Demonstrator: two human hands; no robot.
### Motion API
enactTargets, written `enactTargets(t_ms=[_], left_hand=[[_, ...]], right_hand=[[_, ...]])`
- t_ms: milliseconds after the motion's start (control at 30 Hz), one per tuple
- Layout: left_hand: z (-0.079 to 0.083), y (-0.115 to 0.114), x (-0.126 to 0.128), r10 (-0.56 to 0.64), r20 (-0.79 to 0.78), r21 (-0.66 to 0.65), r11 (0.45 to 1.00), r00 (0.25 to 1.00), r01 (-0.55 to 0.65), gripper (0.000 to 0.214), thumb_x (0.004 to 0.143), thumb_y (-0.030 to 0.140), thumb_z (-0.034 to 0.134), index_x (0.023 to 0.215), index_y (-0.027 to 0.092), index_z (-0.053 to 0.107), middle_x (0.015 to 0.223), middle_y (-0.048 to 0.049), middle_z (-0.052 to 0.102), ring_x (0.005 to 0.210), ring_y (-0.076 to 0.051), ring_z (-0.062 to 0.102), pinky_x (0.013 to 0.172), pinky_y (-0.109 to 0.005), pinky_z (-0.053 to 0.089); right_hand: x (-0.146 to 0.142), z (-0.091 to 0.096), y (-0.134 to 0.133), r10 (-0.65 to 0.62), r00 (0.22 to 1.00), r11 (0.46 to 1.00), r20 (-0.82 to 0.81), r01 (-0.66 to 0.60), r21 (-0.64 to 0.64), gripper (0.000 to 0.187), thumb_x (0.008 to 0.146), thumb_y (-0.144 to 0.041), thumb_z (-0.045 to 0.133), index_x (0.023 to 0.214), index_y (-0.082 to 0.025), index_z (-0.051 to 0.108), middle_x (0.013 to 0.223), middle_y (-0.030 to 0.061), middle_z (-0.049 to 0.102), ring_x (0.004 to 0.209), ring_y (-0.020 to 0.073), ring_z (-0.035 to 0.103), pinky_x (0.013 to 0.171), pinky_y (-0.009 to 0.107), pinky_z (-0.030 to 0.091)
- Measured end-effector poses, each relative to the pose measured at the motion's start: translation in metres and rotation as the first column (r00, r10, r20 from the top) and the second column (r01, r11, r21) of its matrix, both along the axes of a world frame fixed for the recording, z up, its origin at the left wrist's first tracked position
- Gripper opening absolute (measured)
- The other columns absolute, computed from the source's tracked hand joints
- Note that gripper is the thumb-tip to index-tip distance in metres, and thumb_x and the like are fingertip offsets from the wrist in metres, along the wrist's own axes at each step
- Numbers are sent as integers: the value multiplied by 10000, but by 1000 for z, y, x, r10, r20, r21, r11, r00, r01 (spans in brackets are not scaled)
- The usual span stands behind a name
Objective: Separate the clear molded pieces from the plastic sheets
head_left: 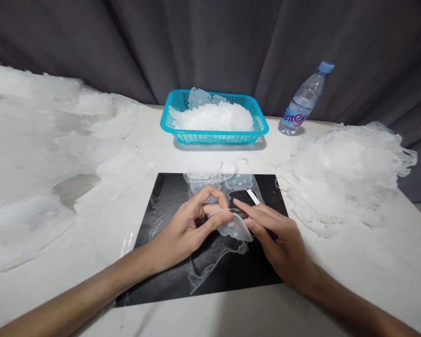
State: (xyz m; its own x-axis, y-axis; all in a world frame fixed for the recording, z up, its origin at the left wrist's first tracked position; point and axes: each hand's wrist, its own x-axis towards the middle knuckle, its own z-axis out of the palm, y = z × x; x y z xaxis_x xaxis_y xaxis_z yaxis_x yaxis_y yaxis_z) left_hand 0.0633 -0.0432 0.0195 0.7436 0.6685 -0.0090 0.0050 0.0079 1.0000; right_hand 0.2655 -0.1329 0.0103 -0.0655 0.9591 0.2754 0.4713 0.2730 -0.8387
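Note:
My left hand [192, 217] pinches a small translucent, rounded silicone-like piece [235, 228] between thumb and fingers. My right hand [279, 234] is closed at the piece's right edge, around a slim tool with a pale pointed blade [252, 195] that sticks out above the fingers. A dark, shiny part [239, 213] shows between the two hands; whether it belongs to the tool I cannot tell. Below the hands, a translucent strip of trimming [214, 267] lies on the black mat [161, 262]. Moulded translucent sheet [238, 181] lies beyond them on the mat.
A blue basket [214, 136] with white translucent pieces stands at the back. Right of it stands a water bottle [301, 105]. A large stack of translucent sheets [56, 131] covers the left of the white table [182, 318]; a heap of translucent scraps [347, 173] lies right.

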Motion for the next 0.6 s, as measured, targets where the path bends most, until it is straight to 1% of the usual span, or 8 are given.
enactTargets(t_ms=[100,200,333,500,600], left_hand=[[-1,0,-1,-2,3,-5,1000,1000,2,170,1066,338,580,1005,220,473,687,82,584,611,-77,494,569,-205,317],[-3,1,-2,-1,4,-13,1000,1000,1,174,1066,344,582,1006,223,472,703,81,597,620,-74,500,576,-200,325],[-2,1,-1,1,9,-13,1000,1000,-1,174,1065,344,585,1013,224,471,682,92,563,608,-71,478,565,-195,317],[-1,0,0,-1,9,-8,1000,1000,1,177,1067,341,579,1006,220,466,653,104,516,580,-65,420,544,-185,299],[-3,0,0,-6,13,-17,1000,1000,6,173,1066,334,582,1005,220,467,651,107,507,570,-60,404,535,-177,289]], right_hand=[[-1,-1,-1,-8,1000,1000,4,8,3,378,1083,-278,512,1429,-243,662,1002,32,770,914,168,704,859,306,569],[-1,-3,0,-8,1000,1000,-3,8,-3,382,1084,-281,511,1436,-248,654,1046,36,776,952,172,709,886,315,567],[-3,-5,1,-16,1000,1000,-3,16,-12,384,1088,-282,500,1441,-244,648,1121,46,780,1013,178,716,899,317,563],[-3,-4,0,-19,1000,1000,14,20,-5,381,1087,-280,505,1434,-229,654,1126,47,786,1021,176,723,910,306,560],[-3,-3,0,-24,1000,1000,15,24,10,369,1086,-273,510,1419,-236,666,1180,42,783,1067,176,723,939,303,553]])
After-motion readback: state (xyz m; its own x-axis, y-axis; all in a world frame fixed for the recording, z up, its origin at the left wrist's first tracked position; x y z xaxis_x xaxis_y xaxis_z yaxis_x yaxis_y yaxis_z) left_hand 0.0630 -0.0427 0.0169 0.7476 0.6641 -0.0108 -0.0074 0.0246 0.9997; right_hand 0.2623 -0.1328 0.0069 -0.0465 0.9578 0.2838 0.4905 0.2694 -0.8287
